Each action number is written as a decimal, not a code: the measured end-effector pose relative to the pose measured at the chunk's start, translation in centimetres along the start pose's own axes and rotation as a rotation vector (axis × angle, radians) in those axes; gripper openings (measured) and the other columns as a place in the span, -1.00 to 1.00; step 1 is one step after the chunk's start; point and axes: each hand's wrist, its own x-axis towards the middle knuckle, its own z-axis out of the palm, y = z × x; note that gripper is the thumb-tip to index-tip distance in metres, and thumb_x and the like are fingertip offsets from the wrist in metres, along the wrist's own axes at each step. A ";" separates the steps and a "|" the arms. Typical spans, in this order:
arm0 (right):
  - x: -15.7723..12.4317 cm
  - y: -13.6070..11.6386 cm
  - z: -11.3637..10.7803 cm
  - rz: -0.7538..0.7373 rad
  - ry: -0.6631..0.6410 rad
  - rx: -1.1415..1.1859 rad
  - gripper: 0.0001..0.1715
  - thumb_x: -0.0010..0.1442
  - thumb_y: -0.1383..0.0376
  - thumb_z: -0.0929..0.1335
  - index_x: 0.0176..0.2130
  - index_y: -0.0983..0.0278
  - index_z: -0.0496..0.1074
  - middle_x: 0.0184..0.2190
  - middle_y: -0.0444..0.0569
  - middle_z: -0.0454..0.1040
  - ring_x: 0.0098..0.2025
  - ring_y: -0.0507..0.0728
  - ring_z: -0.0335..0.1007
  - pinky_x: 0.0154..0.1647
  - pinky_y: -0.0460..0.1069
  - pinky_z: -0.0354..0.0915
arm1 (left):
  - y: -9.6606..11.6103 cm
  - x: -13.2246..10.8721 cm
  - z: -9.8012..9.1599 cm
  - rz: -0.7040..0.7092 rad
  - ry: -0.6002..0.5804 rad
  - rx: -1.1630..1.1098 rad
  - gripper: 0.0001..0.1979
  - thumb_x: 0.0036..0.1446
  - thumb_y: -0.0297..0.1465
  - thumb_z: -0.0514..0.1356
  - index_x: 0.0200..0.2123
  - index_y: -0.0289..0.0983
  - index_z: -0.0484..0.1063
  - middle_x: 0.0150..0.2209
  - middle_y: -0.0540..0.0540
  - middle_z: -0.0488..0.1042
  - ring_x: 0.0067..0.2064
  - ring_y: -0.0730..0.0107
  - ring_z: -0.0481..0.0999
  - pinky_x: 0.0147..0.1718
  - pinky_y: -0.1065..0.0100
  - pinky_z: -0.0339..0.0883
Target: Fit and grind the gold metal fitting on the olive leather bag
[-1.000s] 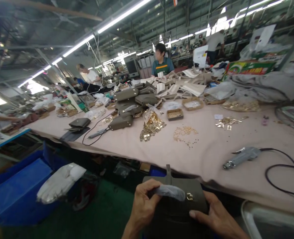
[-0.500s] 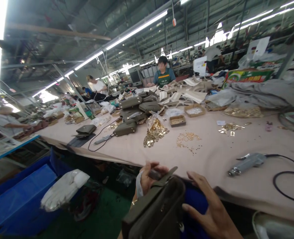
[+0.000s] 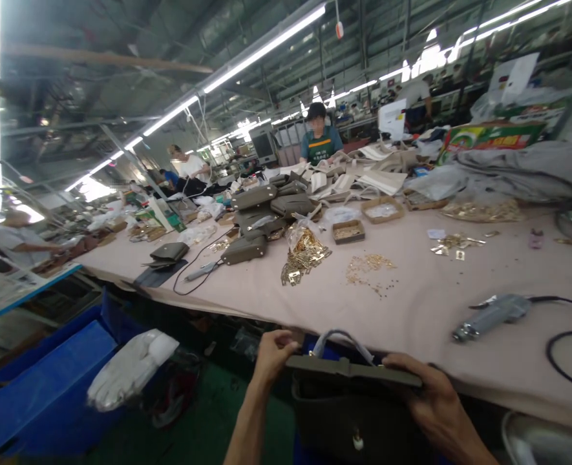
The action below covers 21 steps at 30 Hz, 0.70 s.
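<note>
A dark olive handbag (image 3: 334, 407) is in front of me at the table's edge, its flap (image 3: 351, 369) lifted so that it shows edge-on. My left hand (image 3: 275, 352) pinches the flap's left corner between thumb and fingers. Around the flap's right end, my right hand (image 3: 428, 394) is closed, fingers on top. Behind the flap arches a handle (image 3: 346, 336) in a pale wrapping. A small metal clasp (image 3: 358, 440) shows on the bag's front. The bag's underside is out of frame.
A grey electric screwdriver (image 3: 494, 316) with a black cord lies on the right of the table (image 3: 412, 316). Gold fittings (image 3: 305, 258) spill from a plastic bag beside stacked olive bags (image 3: 251, 219). A person (image 3: 320, 139) works across the table. A blue bin (image 3: 63, 374) stands lower left.
The handbag has turned from slanted to face me, and its flap is now raised. My left hand has come to the flap's left corner. My right hand, spread before, now grips its right end.
</note>
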 end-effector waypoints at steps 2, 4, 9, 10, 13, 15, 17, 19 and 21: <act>0.1 0.9 -0.1 -0.038 0.012 -0.003 -0.74 0.22 0.11 0.44 -0.11 0.12 0.61 -0.11 -0.04 0.62 -0.05 0.26 0.56 0.03 0.05 0.45 | -0.1 0.2 -1.2 0.017 0.076 0.015 -0.56 -0.13 -0.16 0.46 -0.25 -0.38 0.62 -0.40 -0.17 0.62 -0.35 0.16 0.60 -0.40 0.31 0.45; 0.4 1.2 -0.1 -0.074 0.018 0.006 -0.75 0.25 0.17 0.41 -0.08 0.12 0.61 -0.11 -0.03 0.61 -0.04 0.25 0.56 0.03 0.05 0.45 | 0.6 -1.2 -0.8 0.048 0.067 0.005 -0.50 0.07 -0.06 0.34 -0.12 -0.39 0.59 -0.43 -0.14 0.60 -0.45 0.30 0.57 -0.53 0.41 0.37; 1.0 1.1 0.4 -0.141 -0.064 0.006 -0.74 0.30 0.26 0.36 -0.04 0.14 0.59 -0.15 -0.01 0.60 -0.09 0.24 0.57 -0.08 0.04 0.48 | 3.8 -7.1 4.7 -0.020 -0.096 -0.025 -0.45 0.21 0.06 0.20 -0.16 -0.35 0.61 -0.58 -0.07 0.49 -0.68 0.47 0.43 -0.72 0.51 0.15; 1.0 1.1 0.4 -0.149 -0.072 -0.005 -0.73 0.30 0.27 0.35 -0.04 0.14 0.58 -0.15 0.00 0.59 -0.08 0.23 0.57 -0.07 0.04 0.48 | 4.3 -7.8 5.8 -0.019 -0.108 -0.041 -0.46 0.21 0.06 0.21 -0.18 -0.34 0.61 -0.59 -0.07 0.49 -0.69 0.48 0.42 -0.72 0.52 0.15; 0.8 1.7 0.4 -0.187 -0.081 -0.027 -0.71 0.33 0.29 0.34 0.00 0.16 0.56 -0.11 0.02 0.58 -0.05 0.23 0.55 -0.03 0.05 0.47 | 4.9 -8.2 7.9 -0.050 -0.144 -0.211 -0.52 0.12 -0.01 0.33 -0.27 -0.38 0.63 -0.53 -0.16 0.56 -0.62 0.40 0.51 -0.67 0.49 0.27; 0.6 2.6 0.4 -0.199 -0.075 -0.042 -0.71 0.33 0.30 0.34 0.02 0.17 0.54 -0.09 0.04 0.58 -0.04 0.23 0.55 -0.03 0.06 0.47 | 4.6 -7.7 8.3 -0.129 -0.184 -0.381 -0.58 -0.04 -0.15 0.48 -0.30 -0.42 0.63 -0.47 -0.25 0.62 -0.55 0.31 0.58 -0.59 0.43 0.39; 0.3 3.6 0.4 -0.202 -0.059 -0.069 -0.72 0.33 0.29 0.35 0.01 0.18 0.54 -0.09 0.05 0.58 -0.05 0.23 0.56 -0.05 0.05 0.49 | 4.0 -7.2 8.6 -0.219 -0.218 -0.514 -0.58 -0.19 -0.31 0.55 -0.27 -0.45 0.61 -0.42 -0.30 0.64 -0.50 0.27 0.61 -0.52 0.40 0.44; 0.1 4.5 0.4 -0.210 -0.040 -0.099 -0.72 0.32 0.27 0.36 0.01 0.18 0.55 -0.10 0.05 0.59 -0.07 0.23 0.57 -0.07 0.04 0.50 | 3.2 -6.8 9.0 -0.243 -0.233 -0.576 -0.48 -0.26 -0.40 0.56 -0.17 -0.46 0.59 -0.42 -0.27 0.65 -0.48 0.26 0.61 -0.50 0.38 0.44; 0.1 4.8 0.3 -0.245 -0.023 -0.119 -0.71 0.32 0.27 0.37 0.02 0.16 0.56 -0.13 0.03 0.60 -0.10 0.23 0.58 -0.10 0.03 0.52 | 2.7 -6.8 9.6 -0.181 -0.220 -0.545 -0.41 -0.24 -0.37 0.56 -0.09 -0.45 0.58 -0.43 -0.22 0.64 -0.48 0.22 0.62 -0.49 0.33 0.46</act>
